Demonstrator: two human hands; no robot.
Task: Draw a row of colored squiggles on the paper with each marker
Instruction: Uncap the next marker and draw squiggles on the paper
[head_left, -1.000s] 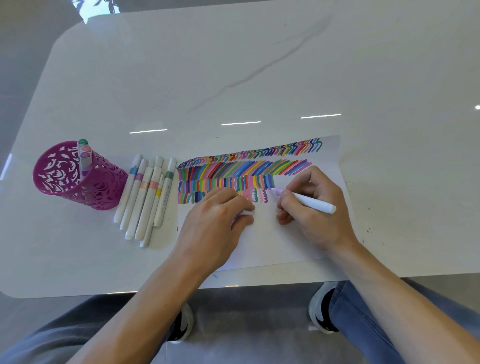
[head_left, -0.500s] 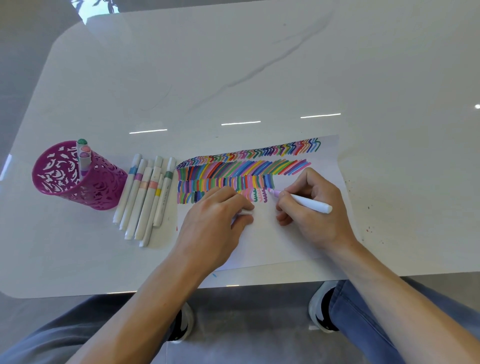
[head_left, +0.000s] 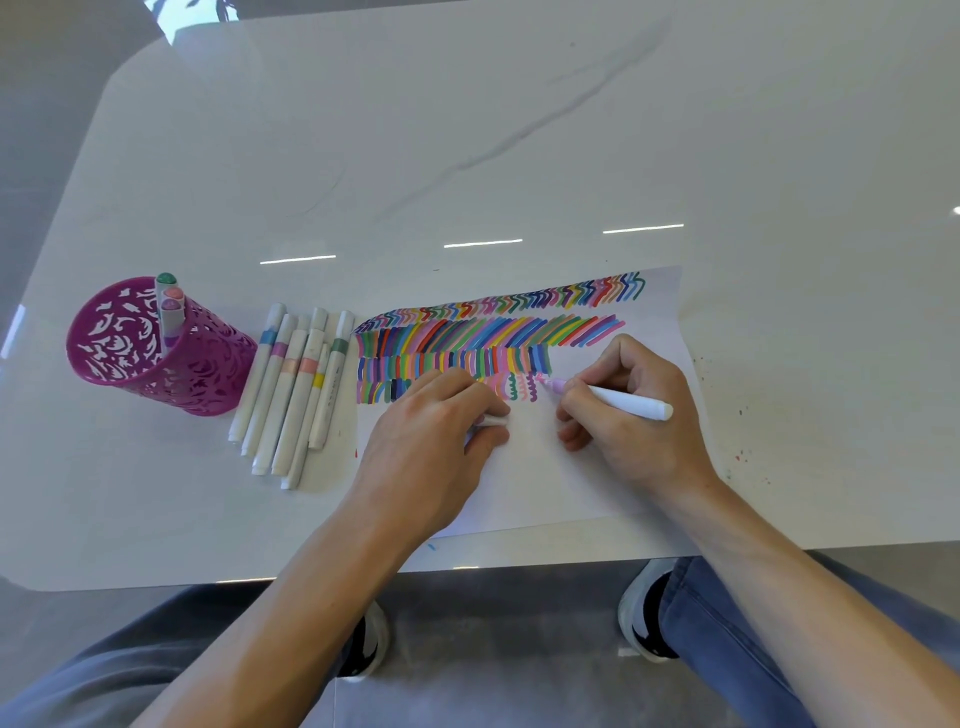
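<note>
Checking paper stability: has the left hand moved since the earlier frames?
No. The left hand, pinching a cap, stays at the same spot on the paper, just left of the green squiggle.

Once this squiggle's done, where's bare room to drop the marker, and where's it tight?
Free: the wide table stretch beyond the far edge of the paper, and the strip right of it. Crowded: between pink cup and paper, where the laid-out markers lie; left hand holding a cap and right hand gripping the marker fill the paper's middle.
</note>
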